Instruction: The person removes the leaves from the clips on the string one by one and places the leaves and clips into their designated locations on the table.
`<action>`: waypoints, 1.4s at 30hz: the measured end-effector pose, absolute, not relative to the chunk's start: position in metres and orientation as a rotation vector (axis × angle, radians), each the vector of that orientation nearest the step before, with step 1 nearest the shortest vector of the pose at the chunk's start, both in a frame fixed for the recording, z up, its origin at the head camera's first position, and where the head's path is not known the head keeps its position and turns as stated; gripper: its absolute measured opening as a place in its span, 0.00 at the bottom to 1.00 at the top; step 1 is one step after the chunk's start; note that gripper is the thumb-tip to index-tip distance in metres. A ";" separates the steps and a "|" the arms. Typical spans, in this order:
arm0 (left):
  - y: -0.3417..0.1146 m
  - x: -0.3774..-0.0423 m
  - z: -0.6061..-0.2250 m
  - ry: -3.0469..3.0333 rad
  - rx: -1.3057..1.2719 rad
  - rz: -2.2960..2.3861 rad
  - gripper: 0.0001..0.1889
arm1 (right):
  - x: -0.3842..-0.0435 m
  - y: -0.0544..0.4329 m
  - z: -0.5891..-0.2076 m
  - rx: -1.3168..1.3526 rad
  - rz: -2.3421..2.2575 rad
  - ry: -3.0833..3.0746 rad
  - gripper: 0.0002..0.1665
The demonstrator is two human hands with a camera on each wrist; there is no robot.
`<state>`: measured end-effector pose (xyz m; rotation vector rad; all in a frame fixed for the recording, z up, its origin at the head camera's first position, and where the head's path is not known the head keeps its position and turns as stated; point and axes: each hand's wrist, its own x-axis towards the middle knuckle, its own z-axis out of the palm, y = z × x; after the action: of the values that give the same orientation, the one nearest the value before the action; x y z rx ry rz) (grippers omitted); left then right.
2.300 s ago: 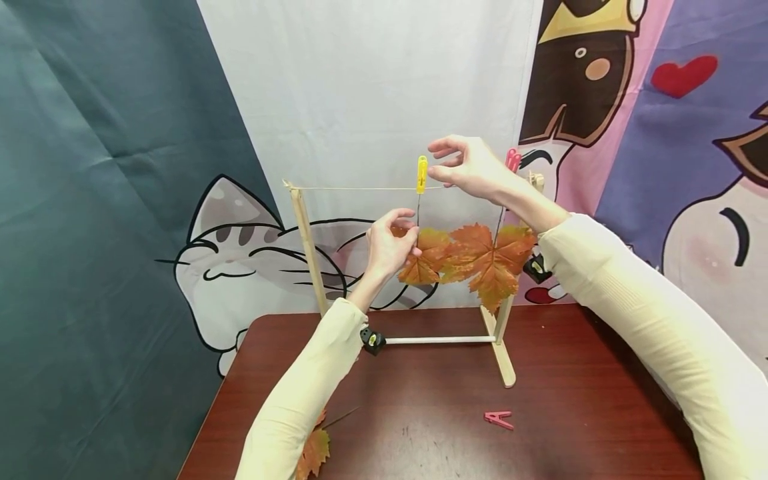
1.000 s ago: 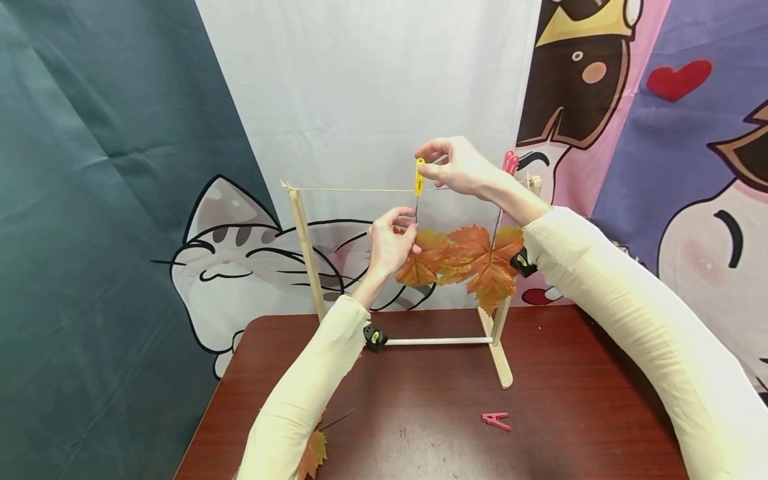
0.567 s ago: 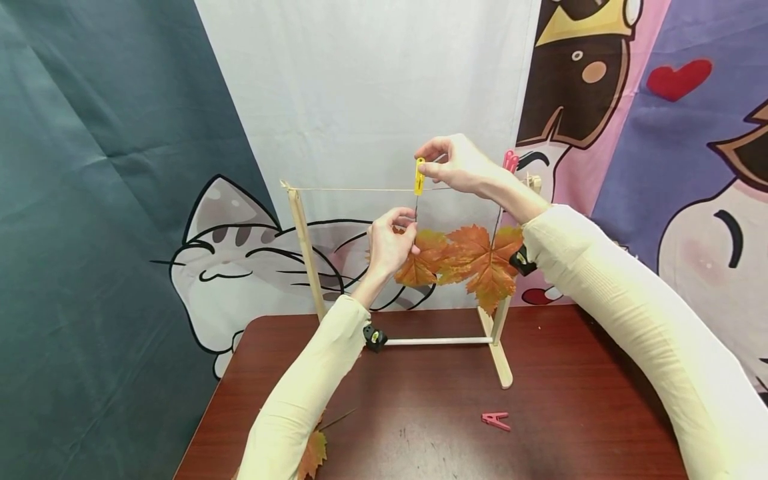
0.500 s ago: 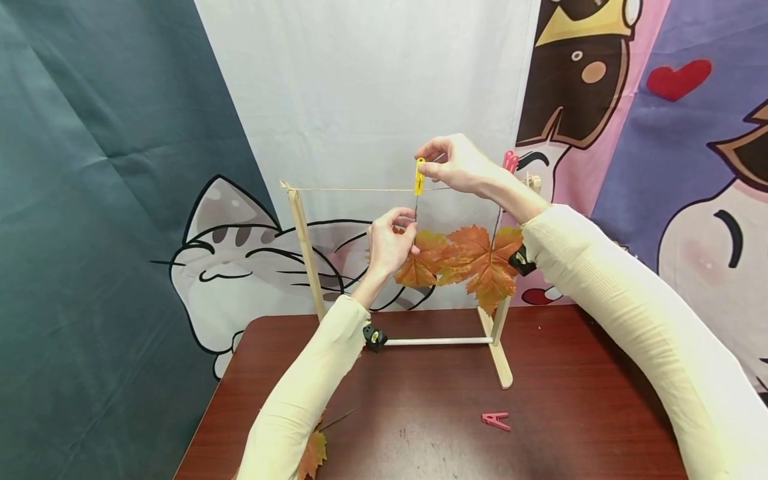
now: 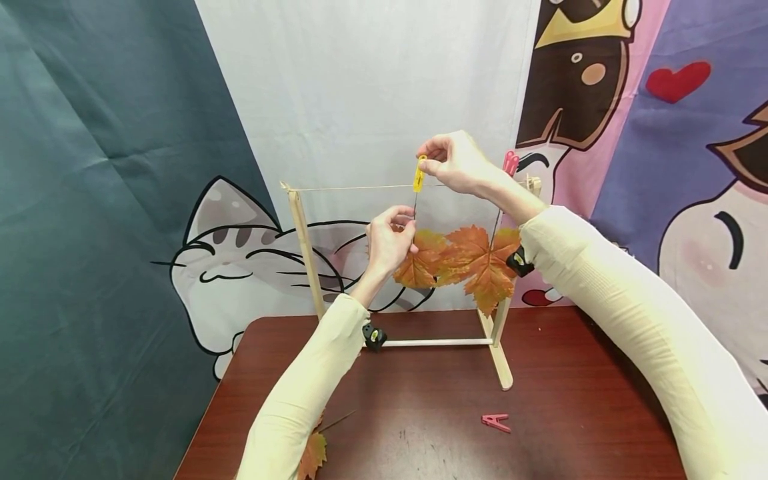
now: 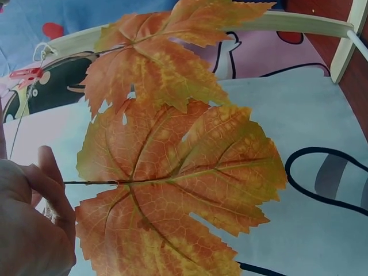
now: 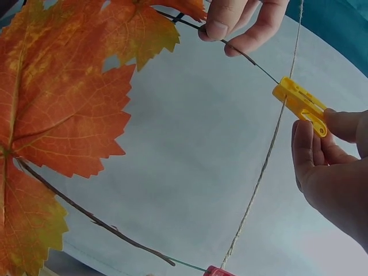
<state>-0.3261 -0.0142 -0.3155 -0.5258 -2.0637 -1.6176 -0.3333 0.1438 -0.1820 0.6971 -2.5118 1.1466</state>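
My right hand (image 5: 461, 163) pinches a yellow clothespin (image 5: 419, 177) between thumb and fingers. The clothespin's lower end is on the string (image 5: 342, 188), and in the right wrist view (image 7: 299, 104) it sits slightly tilted across it. A thin stem tip runs into its nose. Below, my left hand (image 5: 389, 243) pinches that stem, which belongs to an orange maple leaf (image 6: 178, 184). To the right a second orange leaf (image 5: 483, 263) hangs by its stem from a pink clothespin (image 5: 511, 162) on the same string, overlapping the first leaf in the head view.
A wooden frame with a left post (image 5: 307, 253), a right foot (image 5: 499, 363) and a white crossbar (image 5: 441, 343) stands on the brown table (image 5: 420, 393). Another pink clothespin (image 5: 496, 422) lies at front right. A leaf (image 5: 313, 453) lies partly hidden by my left sleeve.
My right hand has moved left from beside the yellow clothespin and taken hold of it. The clothespin now leans slightly and is lifted a little with the string. My left hand keeps its pinch.
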 end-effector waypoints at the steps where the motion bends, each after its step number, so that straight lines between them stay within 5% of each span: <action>1: -0.014 -0.326 -0.315 -2.063 -0.525 -1.618 0.09 | -0.333 0.144 -0.182 0.698 1.134 -2.503 0.12; 42: -0.024 -0.317 -0.322 -2.053 -0.508 -1.578 0.09 | -0.321 0.159 -0.179 0.649 1.250 -2.438 0.14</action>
<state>-0.3167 -0.0243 -0.3218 -0.5075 -2.0533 -1.5778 -0.3215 0.1589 -0.1794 0.6488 -2.4378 1.2499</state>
